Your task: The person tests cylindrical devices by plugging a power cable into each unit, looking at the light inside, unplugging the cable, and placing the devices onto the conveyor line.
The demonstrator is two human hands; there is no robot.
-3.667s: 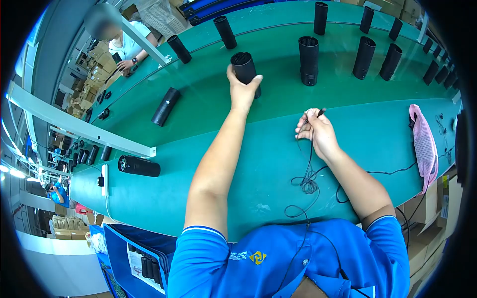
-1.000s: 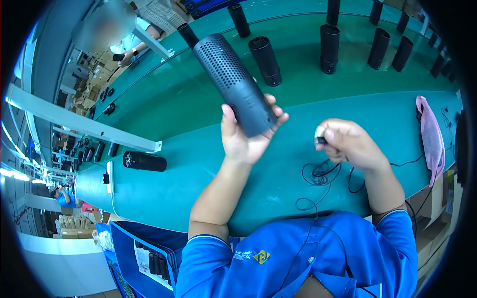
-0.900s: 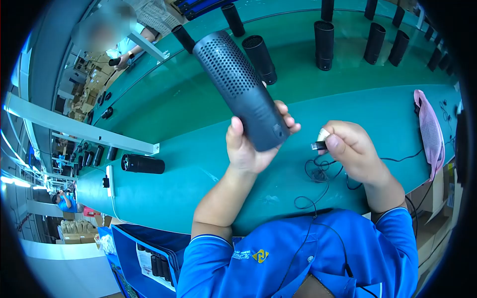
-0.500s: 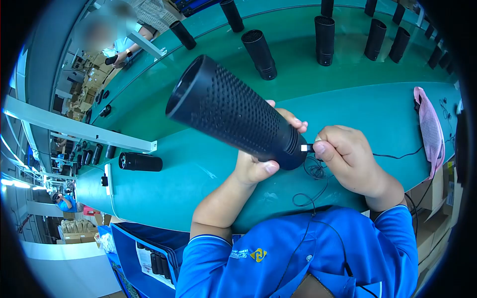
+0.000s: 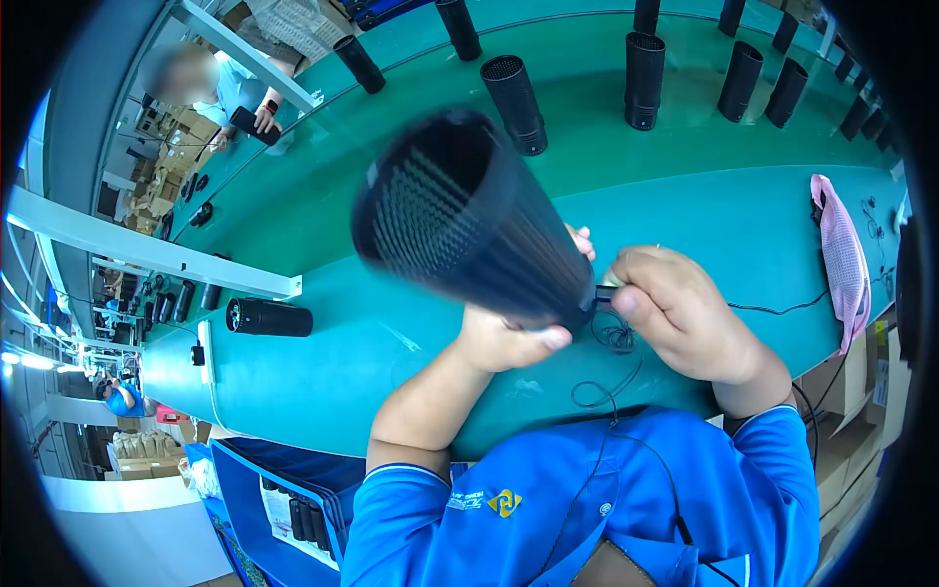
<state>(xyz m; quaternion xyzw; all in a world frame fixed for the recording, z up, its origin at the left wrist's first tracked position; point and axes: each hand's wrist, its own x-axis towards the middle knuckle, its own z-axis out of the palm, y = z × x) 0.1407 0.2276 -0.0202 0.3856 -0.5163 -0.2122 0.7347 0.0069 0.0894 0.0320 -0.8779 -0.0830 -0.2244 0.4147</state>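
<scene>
Left hand (image 5: 514,342) curls around the lower end of a perforated black cylinder (image 5: 523,249), tilted above the bench (image 5: 333,396); the right hand (image 5: 685,313), nearly closed, pinches a plug (image 5: 605,293) at its base. Coiled cable (image 5: 614,338) lies nearby; 1 more cylinder (image 5: 272,318) lies sideways at left.

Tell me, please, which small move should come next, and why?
Probably push the plug gently, straight into the black cylinder: the right hand holds it at the cylinder's near end, the left hand supports the cylinder, and full seating cannot be seen.
</scene>
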